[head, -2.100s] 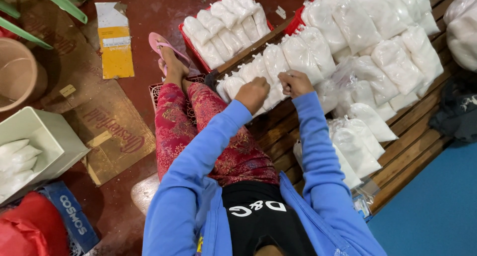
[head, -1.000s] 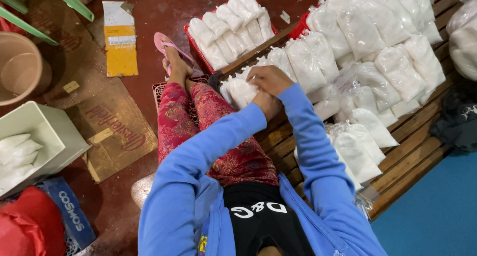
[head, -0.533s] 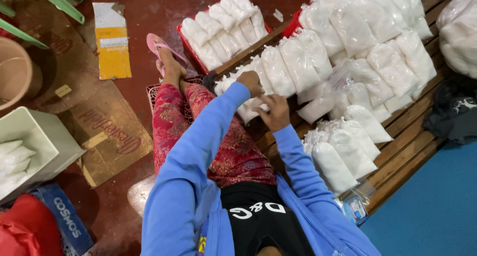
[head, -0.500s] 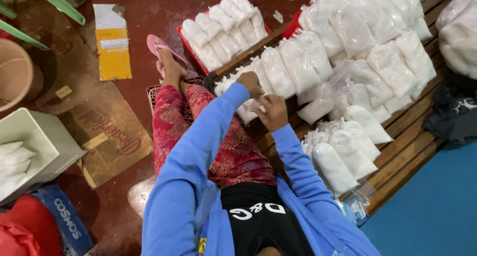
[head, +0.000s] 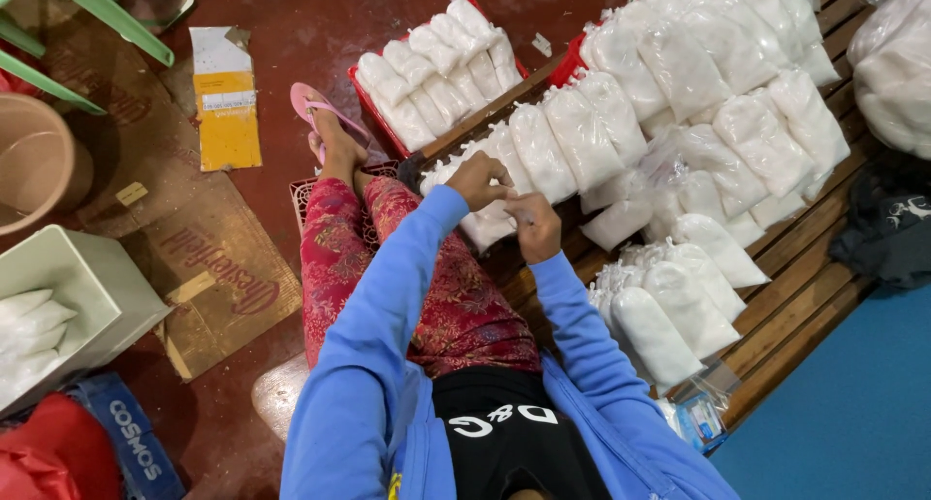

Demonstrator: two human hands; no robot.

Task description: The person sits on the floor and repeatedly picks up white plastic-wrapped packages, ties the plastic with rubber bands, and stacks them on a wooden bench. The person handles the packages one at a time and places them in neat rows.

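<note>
I think I am tying a small white bag [head: 490,224], both my left hand [head: 478,178] and right hand [head: 533,224] pinching its top, and next it wants a spot in the row of bags [head: 572,141] at one o'clock.

two seconds ago the left hand [head: 480,178] and the right hand [head: 533,225] were spread apart, each resting on the row of white bags. then they came together. now both hands sit close, side by side, fingers curled on one small white bag [head: 488,225] at the near end of the row. the right hand has come lower, nearer the body.
</note>
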